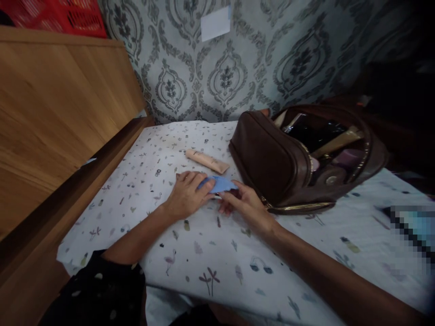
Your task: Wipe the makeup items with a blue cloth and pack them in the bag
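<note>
Left hand (188, 192) and right hand (249, 203) close on opposite ends of 1 blue item (220, 184) (type indistinct), over the printed tablecloth (204, 240). Squeeze tube (207, 161): just behind. Zippered brown bag (268, 156): limits rightward movement. Room: leftward, nearward to cloth edge.

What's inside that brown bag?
Inside the open bag I can see shiny black things, a long tan thing and something purple. The bag's sides and the top things cover whatever lies deeper, so that can't be seen.
</note>
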Demonstrator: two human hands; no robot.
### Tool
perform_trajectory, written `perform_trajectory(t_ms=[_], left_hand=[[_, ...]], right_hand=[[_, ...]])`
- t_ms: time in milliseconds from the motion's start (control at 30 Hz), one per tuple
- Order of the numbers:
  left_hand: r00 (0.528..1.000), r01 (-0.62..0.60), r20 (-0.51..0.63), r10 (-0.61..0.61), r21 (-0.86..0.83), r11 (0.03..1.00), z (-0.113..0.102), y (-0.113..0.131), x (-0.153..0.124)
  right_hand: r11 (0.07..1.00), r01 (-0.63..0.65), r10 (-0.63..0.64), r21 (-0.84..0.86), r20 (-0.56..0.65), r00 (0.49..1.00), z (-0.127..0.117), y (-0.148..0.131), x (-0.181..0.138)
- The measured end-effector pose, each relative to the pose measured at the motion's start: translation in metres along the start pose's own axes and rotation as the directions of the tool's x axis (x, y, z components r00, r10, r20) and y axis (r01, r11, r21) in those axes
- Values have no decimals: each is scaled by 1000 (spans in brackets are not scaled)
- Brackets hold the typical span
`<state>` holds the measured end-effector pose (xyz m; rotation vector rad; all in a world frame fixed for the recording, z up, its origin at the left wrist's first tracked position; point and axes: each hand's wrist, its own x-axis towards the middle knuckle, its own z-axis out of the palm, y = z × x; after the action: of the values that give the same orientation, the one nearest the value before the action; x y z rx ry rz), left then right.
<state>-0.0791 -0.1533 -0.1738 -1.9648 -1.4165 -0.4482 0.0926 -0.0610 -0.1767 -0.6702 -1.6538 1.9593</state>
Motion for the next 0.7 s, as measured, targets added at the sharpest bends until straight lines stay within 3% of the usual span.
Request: perform_trajectory(t_ms=[133,267,333,400,467,567,700], left_hand=[[968,232,90,-233,26,972,10,-34,-14],[863,504,32,-505,39,863,8,-60,-24],[814,579,-27,-580,-32,815,1,-58,-22],[795,590,-54,-604,-164,791,-6,-45,-15],[765,601,3,-643,-359,714,-14,-24,-6],[648,673,255,-718,-633,383,-18,11,6],[518,644,502,-692,-762,-71,-10,36,15]], right_hand=[[996,-77,79,52,-32,996,3,-2,-2],[985,-117,126,124,-63,990,3,-1,-3],[977,-113,129,183,-81,988,2,0,-3],[960,-99,127,261,-93,987,1,2,-1],[935,-85,126,345,-99,987,-1,3,0],[891,-78,117,447,-62,991,0,1,0],[858,-124,93,498,87,992,5,-2,-4]])
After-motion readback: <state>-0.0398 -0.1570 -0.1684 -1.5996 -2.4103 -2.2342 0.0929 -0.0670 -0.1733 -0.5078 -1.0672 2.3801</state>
